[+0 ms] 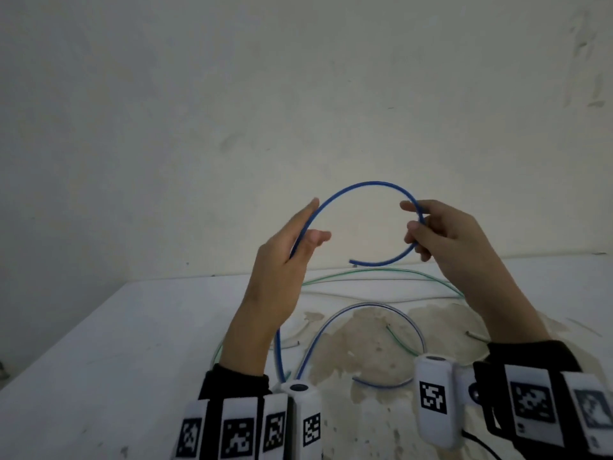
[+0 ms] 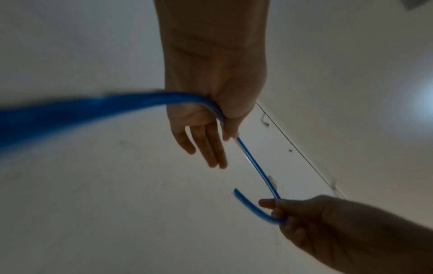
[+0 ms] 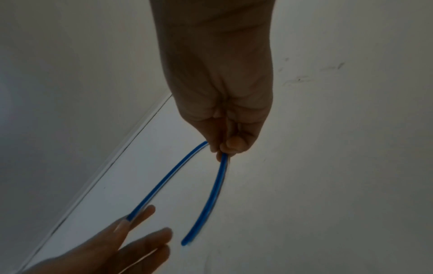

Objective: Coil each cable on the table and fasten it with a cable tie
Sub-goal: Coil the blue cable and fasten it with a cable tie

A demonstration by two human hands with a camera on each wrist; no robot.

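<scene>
Aloft, blue cable (image 1: 365, 184) arcs between both hands.

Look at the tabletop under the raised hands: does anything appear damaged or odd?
Yes. The white table surface has a large brownish patch where the coating looks worn or stained, under the loose blue cable and thin green cable.

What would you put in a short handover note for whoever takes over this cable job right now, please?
Left hand: fingers straight, blue cable running across the palm against the thumb.
Right hand: pinching the blue cable near its free end.
The cable arcs in the air between both hands; its remainder trails onto the table.
Green cable lies loose on the table.
Done: first loop begun. Left: finish coiling, tie it, then the others. No cable tie in view.
</scene>
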